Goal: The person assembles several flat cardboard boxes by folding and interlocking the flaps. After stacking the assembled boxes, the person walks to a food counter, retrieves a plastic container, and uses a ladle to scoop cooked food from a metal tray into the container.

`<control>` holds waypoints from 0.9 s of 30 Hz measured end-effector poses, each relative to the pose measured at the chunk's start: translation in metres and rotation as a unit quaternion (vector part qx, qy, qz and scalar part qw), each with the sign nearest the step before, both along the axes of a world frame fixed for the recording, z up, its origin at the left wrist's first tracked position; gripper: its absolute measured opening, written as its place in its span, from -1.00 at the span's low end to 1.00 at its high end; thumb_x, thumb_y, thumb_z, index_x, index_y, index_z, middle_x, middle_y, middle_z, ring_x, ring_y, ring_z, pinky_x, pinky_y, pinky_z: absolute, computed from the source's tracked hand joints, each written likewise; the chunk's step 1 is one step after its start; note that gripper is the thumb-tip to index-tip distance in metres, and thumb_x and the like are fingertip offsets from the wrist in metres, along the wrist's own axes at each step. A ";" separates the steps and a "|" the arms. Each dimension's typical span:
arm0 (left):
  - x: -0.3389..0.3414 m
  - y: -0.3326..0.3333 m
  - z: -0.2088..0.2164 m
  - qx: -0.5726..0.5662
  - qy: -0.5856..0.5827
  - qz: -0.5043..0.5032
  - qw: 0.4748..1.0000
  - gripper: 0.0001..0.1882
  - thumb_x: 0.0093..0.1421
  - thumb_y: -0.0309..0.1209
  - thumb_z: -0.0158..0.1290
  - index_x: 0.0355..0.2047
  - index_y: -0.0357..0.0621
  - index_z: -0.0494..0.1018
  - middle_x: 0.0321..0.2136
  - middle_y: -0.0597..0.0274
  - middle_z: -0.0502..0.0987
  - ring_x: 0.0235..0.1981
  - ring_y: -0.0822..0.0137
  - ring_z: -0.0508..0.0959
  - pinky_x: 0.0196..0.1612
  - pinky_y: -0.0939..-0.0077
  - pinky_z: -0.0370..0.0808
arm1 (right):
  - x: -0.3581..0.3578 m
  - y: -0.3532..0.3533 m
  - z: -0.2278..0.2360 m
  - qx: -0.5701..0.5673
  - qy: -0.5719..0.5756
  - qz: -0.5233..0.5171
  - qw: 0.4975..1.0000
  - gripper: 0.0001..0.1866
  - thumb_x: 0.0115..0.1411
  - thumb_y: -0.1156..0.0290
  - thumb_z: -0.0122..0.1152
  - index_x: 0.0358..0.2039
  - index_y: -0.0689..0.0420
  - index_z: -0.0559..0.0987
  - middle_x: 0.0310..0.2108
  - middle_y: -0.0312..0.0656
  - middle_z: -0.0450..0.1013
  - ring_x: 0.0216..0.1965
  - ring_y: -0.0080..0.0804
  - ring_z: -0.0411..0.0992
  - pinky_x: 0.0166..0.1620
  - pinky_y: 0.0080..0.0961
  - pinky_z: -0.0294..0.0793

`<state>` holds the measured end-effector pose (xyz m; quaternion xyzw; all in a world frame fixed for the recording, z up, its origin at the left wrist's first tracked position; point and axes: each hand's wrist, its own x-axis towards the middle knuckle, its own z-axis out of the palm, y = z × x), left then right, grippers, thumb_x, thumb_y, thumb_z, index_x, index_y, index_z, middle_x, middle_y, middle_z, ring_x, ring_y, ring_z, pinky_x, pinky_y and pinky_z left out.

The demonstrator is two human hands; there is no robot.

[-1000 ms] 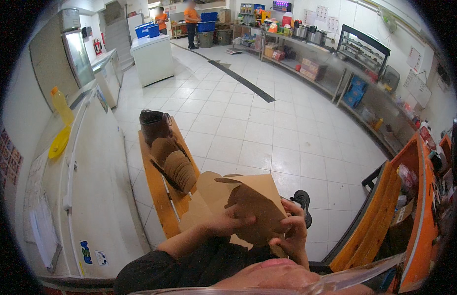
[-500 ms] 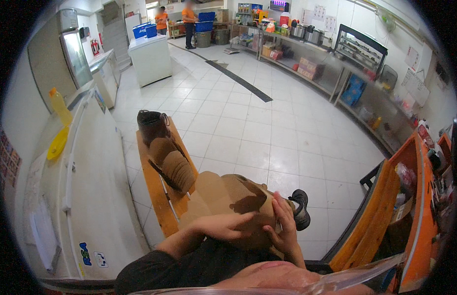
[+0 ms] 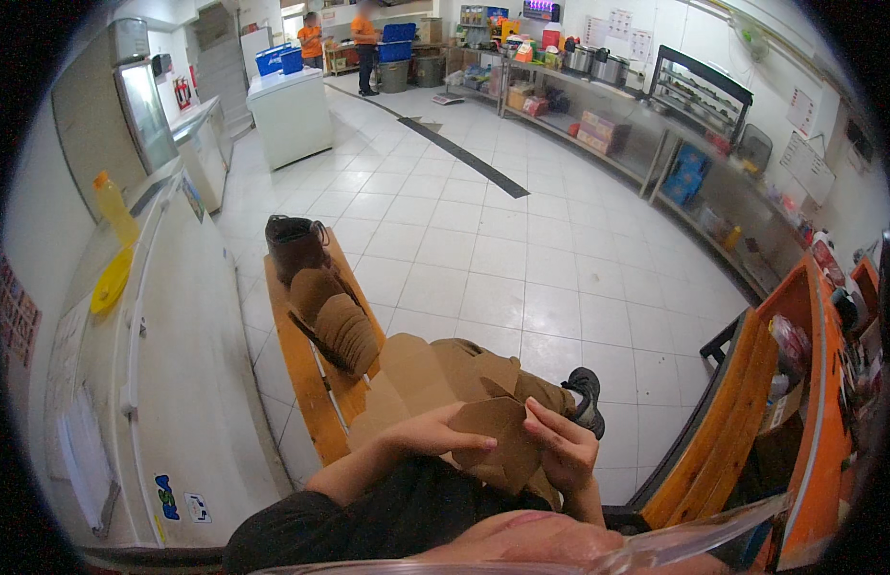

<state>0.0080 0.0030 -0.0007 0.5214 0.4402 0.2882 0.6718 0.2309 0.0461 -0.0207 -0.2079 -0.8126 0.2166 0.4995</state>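
Left hand (image 3: 443,440) lying flat on the brown cardboard box blank (image 3: 498,436), fingers stretched across its upper face, thumb hidden beneath. Right hand (image 3: 563,448) pinching the same blank at its right edge, fingers curled over a folded flap. Both hands close together, each gripping the cardboard, with only a narrow strip of blank between them. Blank held low in the lap, half folded, one panel tilted up toward the camera, over a larger flat sheet of the same cardboard (image 3: 416,379) spread across the knees. Khaki trouser leg (image 3: 541,391) reaching out past the blank, ending in a dark shoe (image 3: 587,393) on the white tiled floor (image 3: 522,259).

Left of the blank, an orange wooden surface (image 3: 306,383), long and narrow, running away from the lap. On it, just beyond the blank, a leaning stack of flat brown blanks (image 3: 335,321), fanned like cards; behind that stack, at the far end, a dark brown bag (image 3: 294,244) standing upright. Further left of the blank, a white chest freezer (image 3: 167,383) with a yellow bottle (image 3: 114,206) on top. Right of the blank, an orange counter (image 3: 799,402) crowded with small items. Far beyond the blank, across the floor, two people in orange shirts (image 3: 366,29) beside blue crates (image 3: 277,59).
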 end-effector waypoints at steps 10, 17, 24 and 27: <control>0.007 -0.006 -0.001 -0.010 -0.069 0.041 0.997 -0.39 0.12 -0.22 0.19 0.10 -0.22 0.24 -0.09 0.21 0.42 -0.07 0.41 0.39 -0.06 0.50 0.38 | 0.003 -0.005 0.006 0.011 -0.038 0.026 0.999 -0.81 0.13 0.55 0.11 -0.25 0.26 0.61 -0.03 0.17 0.41 0.01 -0.02 0.42 0.03 -0.30 0.42; -0.020 -0.006 0.007 0.260 -0.037 -0.081 0.961 -0.61 0.20 -0.39 0.07 -0.02 -0.19 0.24 -0.16 0.16 0.40 -0.10 0.40 0.39 -0.10 0.43 0.38 | -0.001 -0.015 0.009 -0.298 0.127 0.224 0.919 -0.56 0.16 0.58 0.08 0.09 0.20 0.40 0.15 0.09 0.27 0.20 -0.08 0.22 0.19 -0.27 0.22; -0.013 -0.005 0.028 0.317 0.179 -0.051 0.930 -0.80 0.28 -0.38 -0.11 -0.14 -0.19 0.24 -0.42 -0.11 0.49 -0.39 -0.11 0.52 -0.36 0.11 0.41 | -0.031 0.017 0.029 -0.184 -0.123 0.119 0.968 -0.19 -0.05 0.71 0.25 0.24 0.08 0.19 0.18 0.07 0.21 0.17 -0.15 0.26 0.16 -0.38 0.27; -0.019 -0.010 0.028 0.424 0.229 0.072 0.874 -0.73 0.28 -0.37 -0.12 -0.06 -0.18 0.20 -0.36 -0.19 0.49 -0.31 -0.17 0.51 -0.30 0.11 0.43 | -0.067 0.032 0.026 0.036 -0.134 0.135 0.981 -0.01 -0.11 0.54 0.39 0.29 -0.01 0.02 0.29 0.15 -0.06 0.27 0.06 0.05 0.20 -0.19 0.20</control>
